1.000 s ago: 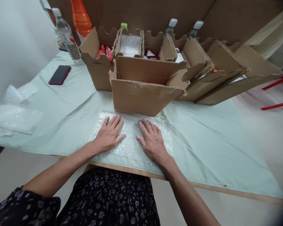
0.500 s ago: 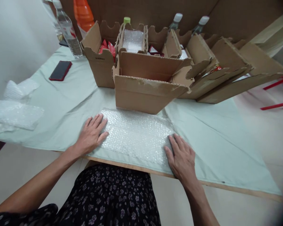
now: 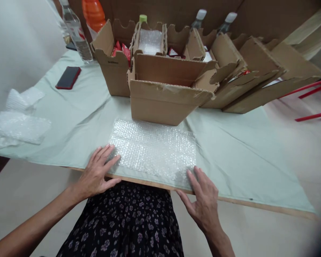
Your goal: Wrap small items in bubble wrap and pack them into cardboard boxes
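Observation:
A flat sheet of bubble wrap lies on the pale green tablecloth, close to the table's front edge. At its left end is my left hand, open, with fingertips at the sheet's side and the thumb stretched out over the table edge. My right hand is open at the lower right corner, its fingertips by the sheet and its thumb reaching below the table edge. Neither hand grips anything. Just behind the sheet stands an open cardboard box; its inside bottom is hidden.
Behind stands a row of cardboard bins; one holds folded bubble wrap, another red packets. On the left are a phone, crumpled bubble wrap, a clear bottle and an orange bottle. Red bars show at right.
Both hands have slid back toward the table's front edge, and their thumbs have spread away from the fingers. The bubble wrap stays flat in about the same place.

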Demonstrator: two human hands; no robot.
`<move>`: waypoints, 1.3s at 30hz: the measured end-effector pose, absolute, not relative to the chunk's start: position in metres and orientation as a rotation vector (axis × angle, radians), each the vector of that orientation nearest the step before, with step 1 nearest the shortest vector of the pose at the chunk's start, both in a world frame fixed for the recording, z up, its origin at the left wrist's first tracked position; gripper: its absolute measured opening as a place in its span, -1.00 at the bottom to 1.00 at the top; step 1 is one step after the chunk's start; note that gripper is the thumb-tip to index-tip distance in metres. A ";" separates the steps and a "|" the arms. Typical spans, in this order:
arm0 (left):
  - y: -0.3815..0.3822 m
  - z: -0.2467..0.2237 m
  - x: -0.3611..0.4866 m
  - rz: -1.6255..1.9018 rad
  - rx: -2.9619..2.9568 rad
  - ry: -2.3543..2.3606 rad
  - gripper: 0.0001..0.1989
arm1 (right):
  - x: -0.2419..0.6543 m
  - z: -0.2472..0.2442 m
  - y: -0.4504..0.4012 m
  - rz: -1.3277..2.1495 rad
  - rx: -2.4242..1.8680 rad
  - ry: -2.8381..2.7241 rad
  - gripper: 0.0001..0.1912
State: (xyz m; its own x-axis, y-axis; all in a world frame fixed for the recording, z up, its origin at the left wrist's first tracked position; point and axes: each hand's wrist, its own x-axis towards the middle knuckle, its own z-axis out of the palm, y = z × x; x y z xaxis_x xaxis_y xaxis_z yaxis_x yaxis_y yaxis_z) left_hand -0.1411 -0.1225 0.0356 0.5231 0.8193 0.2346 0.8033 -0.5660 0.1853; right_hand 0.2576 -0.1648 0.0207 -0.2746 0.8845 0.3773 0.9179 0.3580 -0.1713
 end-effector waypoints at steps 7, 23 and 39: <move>-0.122 0.033 -0.140 0.358 2.786 1.284 -0.37 | 0.255 0.016 -0.164 -0.134 -1.516 -2.380 -0.38; -0.089 0.060 -0.142 0.451 2.737 1.185 -0.73 | 0.272 0.046 -0.133 -0.047 -1.280 -2.482 -0.77; -0.072 0.063 -0.149 0.677 2.756 1.389 -0.84 | 0.265 0.069 -0.110 0.158 -1.246 -2.183 -0.84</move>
State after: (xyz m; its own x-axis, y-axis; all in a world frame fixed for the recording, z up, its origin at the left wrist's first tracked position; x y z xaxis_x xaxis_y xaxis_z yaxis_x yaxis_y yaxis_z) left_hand -0.1490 -0.0718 0.0627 0.5214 0.7633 0.3816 0.7709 -0.6131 0.1730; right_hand 0.2654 -0.1096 0.0687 -0.3685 0.8137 0.4495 0.7403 0.5493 -0.3875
